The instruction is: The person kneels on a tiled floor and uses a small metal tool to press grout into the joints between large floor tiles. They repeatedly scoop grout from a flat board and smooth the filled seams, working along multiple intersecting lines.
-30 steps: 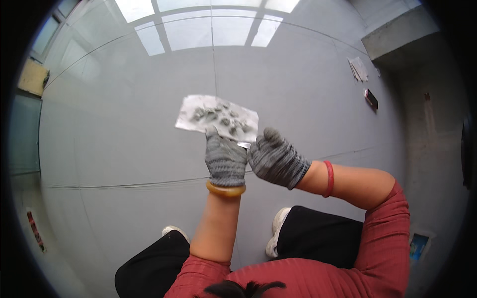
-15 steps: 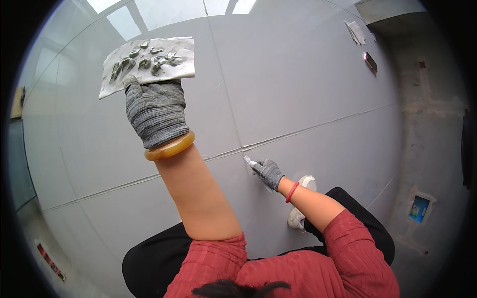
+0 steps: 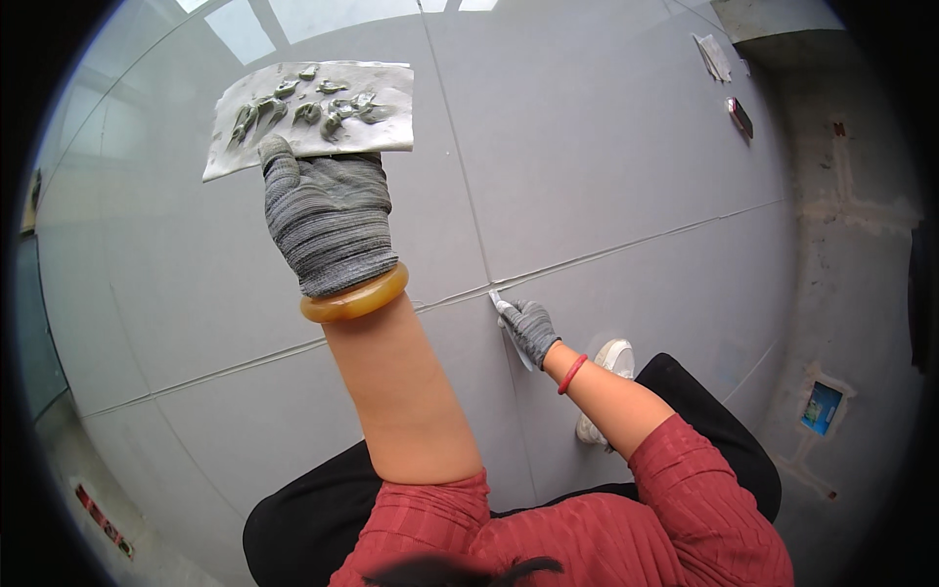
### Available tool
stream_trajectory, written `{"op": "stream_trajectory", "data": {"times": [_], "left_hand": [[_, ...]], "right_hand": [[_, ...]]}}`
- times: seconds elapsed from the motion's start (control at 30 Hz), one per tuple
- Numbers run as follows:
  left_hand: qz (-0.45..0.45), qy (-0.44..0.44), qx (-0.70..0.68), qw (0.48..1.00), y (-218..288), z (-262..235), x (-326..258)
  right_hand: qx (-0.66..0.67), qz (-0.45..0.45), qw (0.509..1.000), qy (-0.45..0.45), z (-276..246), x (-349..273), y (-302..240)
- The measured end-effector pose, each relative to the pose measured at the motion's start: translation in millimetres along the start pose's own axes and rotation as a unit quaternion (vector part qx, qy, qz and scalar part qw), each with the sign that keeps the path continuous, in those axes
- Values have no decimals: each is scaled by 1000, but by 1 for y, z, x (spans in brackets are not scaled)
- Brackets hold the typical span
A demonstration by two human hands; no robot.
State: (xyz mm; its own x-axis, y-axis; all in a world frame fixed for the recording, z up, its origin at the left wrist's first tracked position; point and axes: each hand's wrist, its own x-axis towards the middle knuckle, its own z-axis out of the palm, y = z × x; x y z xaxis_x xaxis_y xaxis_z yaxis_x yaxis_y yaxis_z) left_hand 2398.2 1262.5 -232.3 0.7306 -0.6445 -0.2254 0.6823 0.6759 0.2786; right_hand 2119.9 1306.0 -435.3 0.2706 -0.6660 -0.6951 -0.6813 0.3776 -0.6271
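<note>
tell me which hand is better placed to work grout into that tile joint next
Right, probably. The right hand already holds a small scraper with its tip at the crossing of the floor tile joints. The left hand is raised well above the floor, its grip taken up by the grout board.

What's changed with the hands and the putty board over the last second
The right hand dropped away from the board to the tile joint, pressing its small scraper there. The left hand raised the board up and to the left. Unchanged: the left hand grips the board, grey putty on top; both gloves on.
</note>
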Motion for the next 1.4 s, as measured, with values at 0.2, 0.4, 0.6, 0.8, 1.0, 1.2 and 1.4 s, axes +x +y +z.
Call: {"op": "stream_trajectory", "data": {"times": [0.2, 0.4, 0.6, 0.8, 1.0, 1.2, 1.4], "left_hand": [[4, 23, 6, 1000, -7, 8, -4], [-8, 36, 7, 999, -11, 13, -9], [1, 23, 16, 1000, -15, 15, -9], [-2, 8, 16, 1000, -17, 16, -10], [-4, 20, 17, 1000, -20, 23, -10], [0, 25, 32, 999, -25, 28, -13], [19, 20, 31, 999, -30, 29, -12]], "right_hand": [[-17, 7, 1000, -1, -5, -2, -2], [-12, -4, 1000, -3, -10, -4, -1], [-7, 18, 1000, -6, -14, -8, -5], [-33, 49, 998, -2, -18, -11, -13], [-16, 78, 997, -16, -26, -14, -23], [-1, 107, 994, -29, -36, -15, -30], [-4, 140, 990, -23, -40, -14, -35]]}}
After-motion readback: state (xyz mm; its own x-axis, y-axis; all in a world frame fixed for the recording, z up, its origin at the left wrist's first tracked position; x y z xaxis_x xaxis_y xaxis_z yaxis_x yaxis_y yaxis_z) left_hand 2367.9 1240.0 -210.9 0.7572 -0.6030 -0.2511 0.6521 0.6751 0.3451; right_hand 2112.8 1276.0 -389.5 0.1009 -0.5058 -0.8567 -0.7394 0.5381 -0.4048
